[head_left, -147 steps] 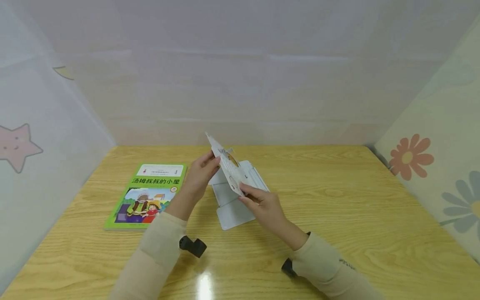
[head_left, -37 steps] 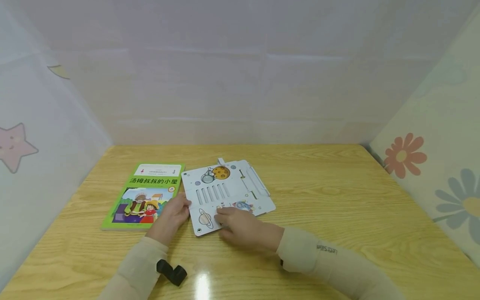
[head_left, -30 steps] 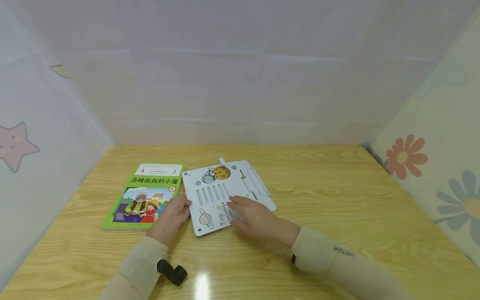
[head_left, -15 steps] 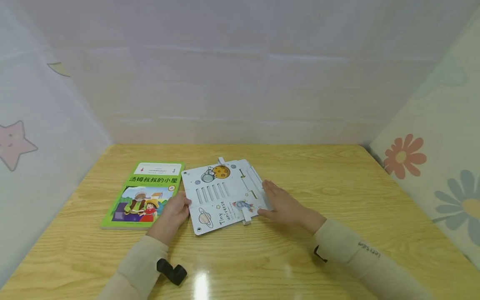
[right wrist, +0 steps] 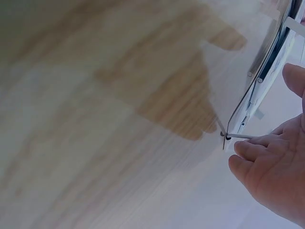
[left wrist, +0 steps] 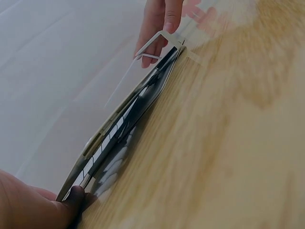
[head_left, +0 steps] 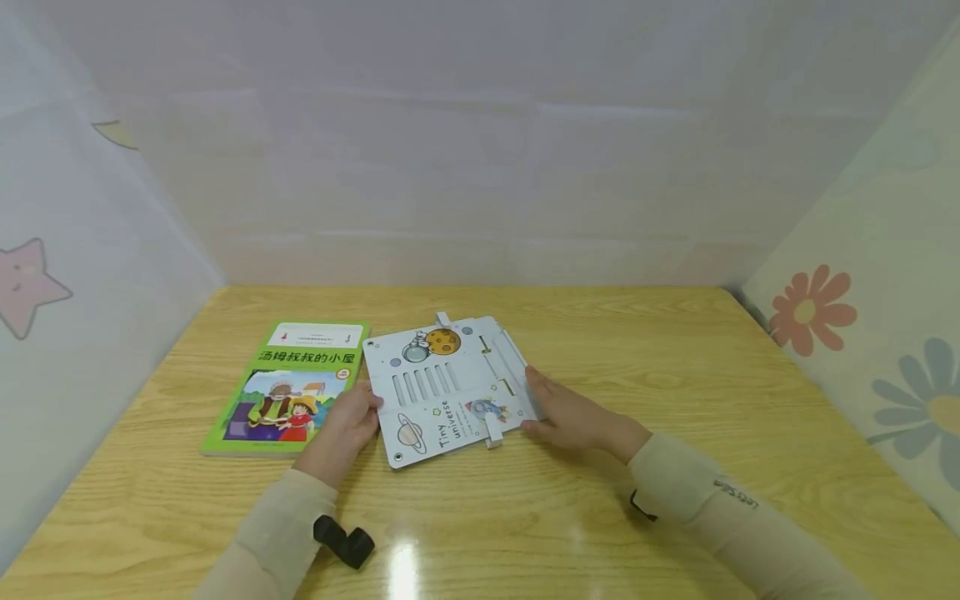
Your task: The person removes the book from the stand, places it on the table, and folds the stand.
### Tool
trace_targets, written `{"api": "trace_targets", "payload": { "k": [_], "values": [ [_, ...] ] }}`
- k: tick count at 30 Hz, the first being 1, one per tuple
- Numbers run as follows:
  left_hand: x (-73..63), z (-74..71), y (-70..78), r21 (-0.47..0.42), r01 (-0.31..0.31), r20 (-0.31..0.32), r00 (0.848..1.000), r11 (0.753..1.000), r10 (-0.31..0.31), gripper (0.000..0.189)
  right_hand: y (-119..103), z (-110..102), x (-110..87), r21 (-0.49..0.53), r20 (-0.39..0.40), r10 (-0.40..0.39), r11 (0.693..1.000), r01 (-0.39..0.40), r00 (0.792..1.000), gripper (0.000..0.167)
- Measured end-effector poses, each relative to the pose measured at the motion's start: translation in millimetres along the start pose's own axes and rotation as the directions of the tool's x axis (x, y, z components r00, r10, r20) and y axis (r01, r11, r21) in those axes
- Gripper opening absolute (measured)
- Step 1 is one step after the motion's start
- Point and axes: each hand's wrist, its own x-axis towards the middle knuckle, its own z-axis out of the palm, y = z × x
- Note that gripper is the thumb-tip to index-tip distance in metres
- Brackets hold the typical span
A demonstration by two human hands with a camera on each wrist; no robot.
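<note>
A white folding book stand (head_left: 472,379) lies folded on the table in the head view, printed with an astronaut, planets, a rocket and "Tiny universe". Its left edge is pinched by my left hand (head_left: 347,432), with the thumb on top. In the left wrist view the stand (left wrist: 119,121) shows edge-on as layered panels with a gap between them. My right hand (head_left: 581,419) is at the stand's right edge, fingers extended along it. White clips stick out at the far edge and at the near edge (head_left: 492,432). The right wrist view shows the right hand (right wrist: 276,162) with straight fingers.
A green picture book (head_left: 288,387) with a cartoon cover lies to the left of the stand, close to my left hand. The wooden table (head_left: 675,375) meets pale fabric walls at the back and sides.
The stand's panel, tilted up earlier, now lies down. My right hand has moved from over the near edge to the right edge, leaving the near clip in sight. The left hand stays put lately.
</note>
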Motion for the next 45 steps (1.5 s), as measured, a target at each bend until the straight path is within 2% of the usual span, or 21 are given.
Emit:
{"api": "trace_targets", "payload": {
  "k": [13,18,26,32,38,45],
  "values": [
    [1.4,0.6,-1.8,0.016,-0.006,-0.008,1.000,1.000,0.006,0.059,-4,2,2.9,-0.027,0.043,-0.038,0.999,0.039,0.998,0.072],
    [1.2,0.5,-1.7,0.013,-0.015,-0.004,1.000,1.000,0.015,0.058,-6,2,4.6,-0.072,0.049,-0.052,0.996,0.055,0.997,0.070],
    [0.4,0.3,-2.1,0.026,-0.024,0.013,1.000,0.999,0.024,0.058,-10,2,7.0,-0.101,0.052,-0.015,0.995,0.020,0.999,0.066],
    [0.3,1.4,-1.9,0.026,-0.020,-0.006,1.000,0.999,0.021,0.059,-9,4,8.5,-0.124,0.046,0.023,0.992,-0.017,0.999,0.066],
    [0.5,2.4,-0.9,0.021,-0.018,-0.028,0.999,1.000,0.019,0.059,-10,1,9.8,-0.115,0.045,0.023,0.993,-0.018,0.999,0.065],
    [2.2,2.6,-0.9,0.011,0.013,-0.054,0.998,1.000,-0.012,0.057,-9,0,10.8,-0.136,0.038,0.002,0.991,0.004,0.999,0.065]
  ]
}}
